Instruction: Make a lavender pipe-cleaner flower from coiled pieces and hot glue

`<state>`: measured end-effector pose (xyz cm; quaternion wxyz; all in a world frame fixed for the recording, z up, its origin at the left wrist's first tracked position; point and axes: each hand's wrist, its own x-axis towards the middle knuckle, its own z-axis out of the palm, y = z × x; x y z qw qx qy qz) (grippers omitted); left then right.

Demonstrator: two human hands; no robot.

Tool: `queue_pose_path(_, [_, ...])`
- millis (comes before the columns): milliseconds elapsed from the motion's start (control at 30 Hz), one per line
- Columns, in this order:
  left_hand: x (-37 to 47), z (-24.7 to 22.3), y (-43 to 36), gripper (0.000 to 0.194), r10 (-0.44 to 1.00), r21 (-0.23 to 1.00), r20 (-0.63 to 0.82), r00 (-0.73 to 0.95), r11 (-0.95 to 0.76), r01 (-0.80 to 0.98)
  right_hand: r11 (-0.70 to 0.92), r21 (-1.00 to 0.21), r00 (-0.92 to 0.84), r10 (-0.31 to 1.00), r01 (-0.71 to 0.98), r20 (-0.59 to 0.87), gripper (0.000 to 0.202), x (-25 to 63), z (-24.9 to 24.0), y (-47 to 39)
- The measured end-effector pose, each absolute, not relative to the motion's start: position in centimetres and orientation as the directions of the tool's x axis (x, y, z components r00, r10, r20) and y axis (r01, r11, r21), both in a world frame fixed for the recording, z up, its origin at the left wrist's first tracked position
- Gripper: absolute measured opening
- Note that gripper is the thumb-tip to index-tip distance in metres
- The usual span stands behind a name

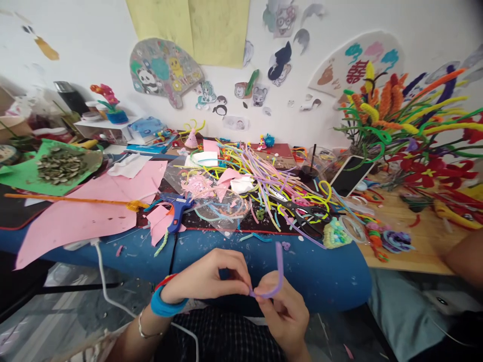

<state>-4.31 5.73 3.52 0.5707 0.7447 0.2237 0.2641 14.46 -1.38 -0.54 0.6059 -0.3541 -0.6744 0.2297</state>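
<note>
Between my two hands is a purple pipe cleaner [279,266], bent so that its free end sticks up above my right hand. My left hand [219,274] pinches one end between thumb and fingertips. My right hand [283,306] grips it right beside that, thumb against the fingers. Both hands are in front of the blue table edge, over my lap. On the table beyond them lie a short blue pipe cleaner piece [256,237], a small purple curled piece [286,246] and black-handled scissors [302,213].
A blue glue gun [178,211] rests on pink sheets [94,221] at the left. Loose pipe cleaners [260,171] pile up mid-table. A phone [349,175] leans before pipe-cleaner flowers [396,100]. Another person's arm [466,256] shows at the right edge. A white cable [101,271] hangs down.
</note>
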Motion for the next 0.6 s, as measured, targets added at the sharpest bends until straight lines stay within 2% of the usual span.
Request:
queue_pose_path(33, [-3.8, 2.7, 5.5, 0.018, 0.706, 0.994, 0.092, 0.702, -0.101, -0.029, 0.675, -0.696, -0.007, 0.719, 0.246, 0.695, 0.018, 14.6, -1.0, -1.4])
queue_pose_path(100, [-2.8, 1.0, 4.6, 0.030, 0.751, 0.959, -0.017, 0.660, 0.199, -0.201, 0.737, -0.587, -0.045, 0.635, 0.334, 0.771, 0.021, 15.0, -2.0, -1.3])
queue_pose_path(200, [-1.4, -1.0, 3.0, 0.034, 0.793, 0.829, -0.106, 0.600, 0.404, -0.387, 0.784, -0.411, -0.097, 0.507, 0.466, 0.857, 0.024, 15.4, -3.5, -1.0])
queue_pose_path(300, [-0.7, -1.8, 1.8, 0.034, 0.800, 0.673, -0.207, 0.563, 0.534, -0.511, 0.790, -0.260, -0.099, 0.373, 0.555, 0.922, 0.022, 15.4, -4.4, -0.8])
queue_pose_path(367, [-0.6, -2.0, 1.5, 0.034, 0.776, 0.608, -0.248, 0.579, 0.591, -0.531, 0.790, -0.216, -0.111, 0.336, 0.574, 0.935, 0.018, 15.3, -4.3, -0.7])
queue_pose_path(600, [-0.2, -1.8, 1.4, 0.033, 0.777, 0.576, -0.272, 0.568, 0.605, -0.551, 0.762, -0.140, -0.170, 0.313, 0.633, 0.934, 0.014, 16.0, -4.2, -1.0])
